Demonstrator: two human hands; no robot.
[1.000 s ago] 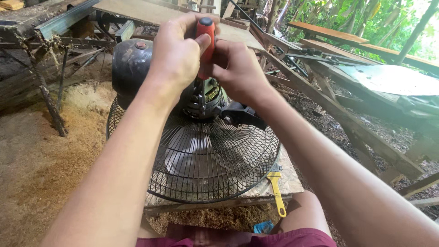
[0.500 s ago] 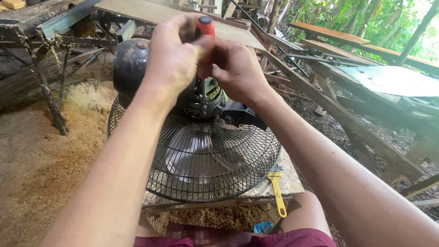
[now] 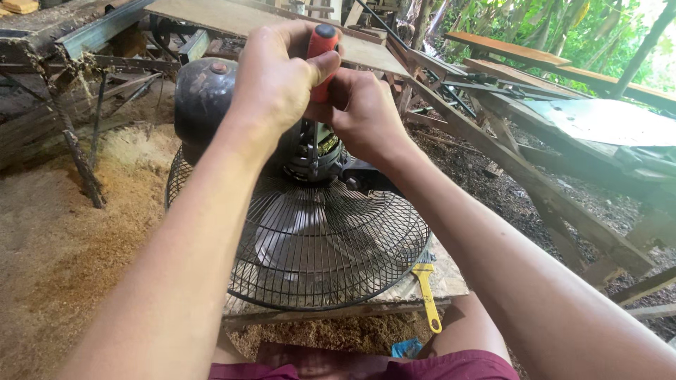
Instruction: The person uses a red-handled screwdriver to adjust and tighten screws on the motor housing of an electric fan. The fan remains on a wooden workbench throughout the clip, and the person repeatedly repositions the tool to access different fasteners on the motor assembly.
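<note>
here, in the head view, the left hand is clenched around the red plastic handle of a screwdriver with a black cap, and the thumb presses on its side. the right hand is closed lower on the same tool, where handle and shaft meet, probably to keep it straight. the shaft goes down into the dark motor housing of a round black wire-grille fan. the fan lies with its grille toward the person on a worn wooden board, so the motor back is turned up and easy to reach. a yellow-handled small tool lies on the board just beside the grille rim, near the right forearm. sawdust covers the ground at the left, and wooden beams run at the right.

compared with the earlier frames, the hands, the screwdriver and the fan are almost in the same position; only the left thumb seems a little shifted.
</note>
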